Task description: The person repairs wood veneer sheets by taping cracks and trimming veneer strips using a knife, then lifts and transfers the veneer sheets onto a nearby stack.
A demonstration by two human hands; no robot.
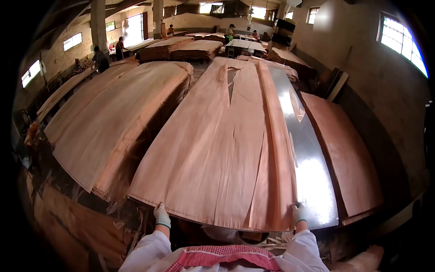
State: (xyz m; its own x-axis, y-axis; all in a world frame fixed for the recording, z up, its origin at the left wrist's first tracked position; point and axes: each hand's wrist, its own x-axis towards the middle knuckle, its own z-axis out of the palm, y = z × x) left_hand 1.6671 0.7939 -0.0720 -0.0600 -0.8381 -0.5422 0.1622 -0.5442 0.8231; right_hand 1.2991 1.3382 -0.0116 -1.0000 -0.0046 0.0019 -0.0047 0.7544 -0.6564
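A large, thin wood veneer sheet (pixel 204 149) with several long splits lies over a shiny metal-topped table (pixel 317 181). At the sheet's near edge, left of centre, my left hand (pixel 161 215) in a whitish glove is closed on the veneer. My right hand (pixel 299 213), gloved too, is closed at the sheet's near right corner, beside the bare strip of metal. The fingertips of both hands are partly hidden. Near the sheet's far end a gap shows between two parts of the veneer.
Veneer stacks (pixel 108 113) stand on the left, and a reddish stack (pixel 344 154) stands on the right by the wall. Several people, one a dark-clad person (pixel 100 60), are at the back. Scraps of veneer litter the floor (pixel 113 206).
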